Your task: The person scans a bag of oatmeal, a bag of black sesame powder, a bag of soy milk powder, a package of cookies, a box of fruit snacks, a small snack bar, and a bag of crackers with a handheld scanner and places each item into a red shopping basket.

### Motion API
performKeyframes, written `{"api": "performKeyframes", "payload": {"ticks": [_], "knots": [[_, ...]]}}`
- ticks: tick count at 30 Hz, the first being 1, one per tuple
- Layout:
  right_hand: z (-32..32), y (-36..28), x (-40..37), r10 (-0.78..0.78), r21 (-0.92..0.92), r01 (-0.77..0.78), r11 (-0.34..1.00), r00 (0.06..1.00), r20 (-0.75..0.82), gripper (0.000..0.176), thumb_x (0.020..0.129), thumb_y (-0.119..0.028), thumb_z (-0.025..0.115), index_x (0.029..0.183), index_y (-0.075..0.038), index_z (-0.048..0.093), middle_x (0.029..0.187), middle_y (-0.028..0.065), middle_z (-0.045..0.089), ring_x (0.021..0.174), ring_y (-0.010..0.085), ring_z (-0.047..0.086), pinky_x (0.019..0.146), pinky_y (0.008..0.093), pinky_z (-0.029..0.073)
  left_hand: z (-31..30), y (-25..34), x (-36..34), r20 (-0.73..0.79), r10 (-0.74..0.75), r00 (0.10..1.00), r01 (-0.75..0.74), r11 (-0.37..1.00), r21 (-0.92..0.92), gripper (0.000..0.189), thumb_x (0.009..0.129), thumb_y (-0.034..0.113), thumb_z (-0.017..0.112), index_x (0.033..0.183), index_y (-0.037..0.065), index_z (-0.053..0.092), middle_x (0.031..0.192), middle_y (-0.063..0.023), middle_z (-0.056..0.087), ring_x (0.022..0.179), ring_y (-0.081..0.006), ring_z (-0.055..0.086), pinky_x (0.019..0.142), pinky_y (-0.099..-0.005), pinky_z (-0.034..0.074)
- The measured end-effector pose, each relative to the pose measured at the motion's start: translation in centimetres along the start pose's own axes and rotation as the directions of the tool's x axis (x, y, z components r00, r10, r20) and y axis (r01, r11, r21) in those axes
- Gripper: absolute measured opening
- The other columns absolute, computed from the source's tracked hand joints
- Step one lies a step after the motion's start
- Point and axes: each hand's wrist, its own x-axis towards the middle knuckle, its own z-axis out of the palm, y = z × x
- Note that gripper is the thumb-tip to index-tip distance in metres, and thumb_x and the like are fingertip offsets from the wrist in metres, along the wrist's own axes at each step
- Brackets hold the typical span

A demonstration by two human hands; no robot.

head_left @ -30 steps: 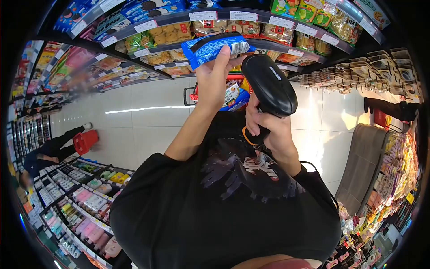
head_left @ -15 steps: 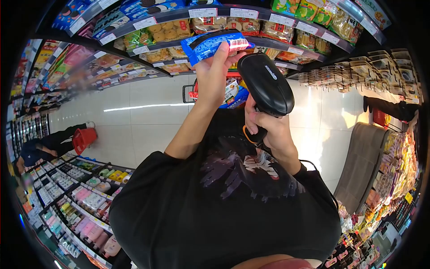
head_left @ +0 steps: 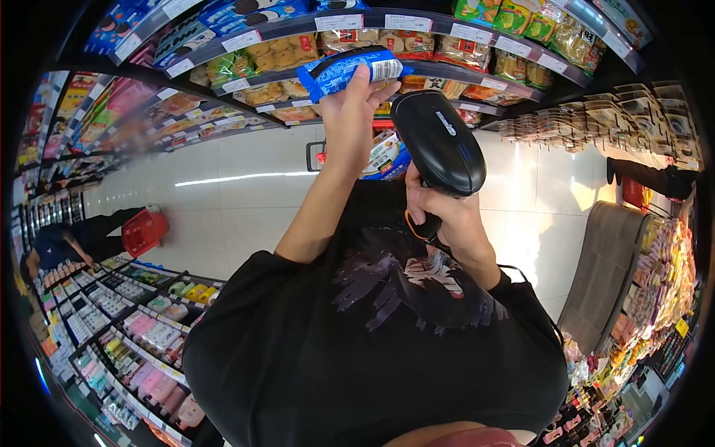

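My left hand (head_left: 348, 112) is closed on a blue snack packet (head_left: 339, 72), probably cookies, with its white barcode facing up at me. The thumb presses on the packet beside the barcode. In my right hand (head_left: 447, 212) is a black handheld barcode scanner (head_left: 439, 145), gripped by its handle, its head tilted toward the packet. A small blue light shows on top of the scanner. The scanner and the packet are apart. Below the two hands, partly hidden, a basket holds blue and white packages (head_left: 389, 158).
Ahead, a shelf (head_left: 357, 22) with price tags carries packaged cookies and snacks. Bagged goods hang on a rack (head_left: 596, 123) at the right. A brown bench-like block (head_left: 603, 276) stands at right. On the left, a person (head_left: 63, 242) is near a red basket (head_left: 145, 231).
A red glow on the barcode is gone, and a blue light now shows on the scanner. The packet has shifted slightly left and up. The person at left has leaned toward the shelf.
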Motion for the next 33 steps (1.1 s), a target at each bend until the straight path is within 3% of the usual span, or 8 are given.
{"api": "performKeyframes", "payload": {"ticks": [12,16,20,23,25,28,30,33], "knots": [[-4.5,1.4,7.7,-0.249,-0.233,0.181,0.956,0.918,-0.308,0.026,0.073,-0.011,0.069,0.093,0.002,0.057,0.069,0.0040,0.057,0.045,0.0091,0.048,0.043,0.0228,0.038,-3.3,-1.3,0.0,0.073,-0.227,0.971,0.220,0.971,0.099,0.031,0.093,0.031,0.047,0.107,0.004,0.050,0.092,-0.0068,0.061,0.082,-0.0143,0.060,0.069,-0.0296,0.049],[-6.5,4.3,9.7,-0.093,-0.098,0.068,0.993,0.953,-0.289,0.031,0.074,-0.016,0.071,0.097,0.001,0.058,0.072,0.0041,0.059,0.046,0.0082,0.048,0.043,0.0230,0.038,-5.7,-5.0,-0.6,0.054,-0.410,0.910,0.379,0.879,0.289,0.036,0.091,0.035,0.053,0.111,0.005,0.050,0.088,-0.0015,0.056,0.077,-0.0063,0.053,0.066,-0.0220,0.044],[-10.8,11.1,11.3,0.160,-0.263,-0.236,0.935,0.946,-0.282,0.031,0.073,-0.022,0.075,0.092,-0.001,0.060,0.070,0.0025,0.059,0.050,0.0091,0.052,0.045,0.0221,0.041,-9.8,-12.0,-2.0,-0.009,-0.546,0.838,0.486,0.738,0.468,0.043,0.092,0.041,0.048,0.113,0.005,0.050,0.085,-0.0034,0.058,0.073,-0.0096,0.055,0.066,-0.0253,0.045],[-14.3,17.0,11.1,0.403,-0.061,-0.467,0.882,0.817,-0.412,0.030,0.073,-0.024,0.074,0.090,-0.003,0.060,0.069,0.0028,0.059,0.050,0.0094,0.053,0.044,0.0215,0.042,-13.7,-18.2,-3.0,-0.141,-0.693,0.707,0.667,0.586,0.460,0.040,0.093,0.044,0.042,0.108,0.008,0.052,0.083,-0.0057,0.061,0.069,-0.0133,0.059,0.065,-0.0266,0.047],[-17.0,20.9,9.8,0.589,0.102,-0.612,0.784,0.681,-0.435,0.025,0.074,-0.023,0.073,0.085,-0.005,0.059,0.066,0.0032,0.057,0.047,0.0105,0.053,0.042,0.0224,0.043,-15.7,-20.8,-4.6,-0.163,-0.870,0.466,0.872,0.421,0.249,0.033,0.093,0.040,0.039,0.100,0.011,0.051,0.080,-0.0071,0.061,0.068,-0.0160,0.062,0.062,-0.0286,0.049],[-21.9,29.0,6.9,0.597,0.132,-0.631,0.765,0.617,-0.512,0.019,0.076,-0.019,0.068,0.084,-0.005,0.058,0.063,0.0042,0.057,0.043,0.0123,0.050,0.040,0.0251,0.044,-19.9,-26.4,-8.0,-0.105,-0.957,0.272,0.961,0.264,0.081,0.031,0.090,0.037,0.044,0.098,0.009,0.054,0.078,-0.0057,0.060,0.066,-0.0167,0.059,0.056,-0.0293,0.049],[-21.6,29.6,5.3,0.593,0.212,-0.576,0.789,0.626,-0.506,0.017,0.076,-0.018,0.067,0.085,-0.006,0.059,0.064,0.0047,0.058,0.045,0.0132,0.052,0.040,0.0262,0.044,-21.5,-29.4,-10.4,-0.225,-0.946,0.232,0.972,0.214,0.101,0.023,0.086,0.029,0.049,0.098,0.010,0.055,0.081,-0.0066,0.059,0.067,-0.0179,0.059,0.057,-0.0313,0.051],[-25.0,34.7,3.0,0.646,0.217,-0.681,0.699,0.473,-0.599,0.024,0.071,-0.019,0.073,0.082,-0.003,0.060,0.065,0.0054,0.057,0.045,0.0150,0.051,0.039,0.0283,0.042,-23.4,-32.7,-12.5,-0.357,-0.897,0.262,0.943,0.159,0.292,0.019,0.082,0.022,0.054,0.096,0.011,0.058,0.080,-0.0051,0.057,0.070,-0.0151,0.057,0.055,-0.0320,0.051]]}}
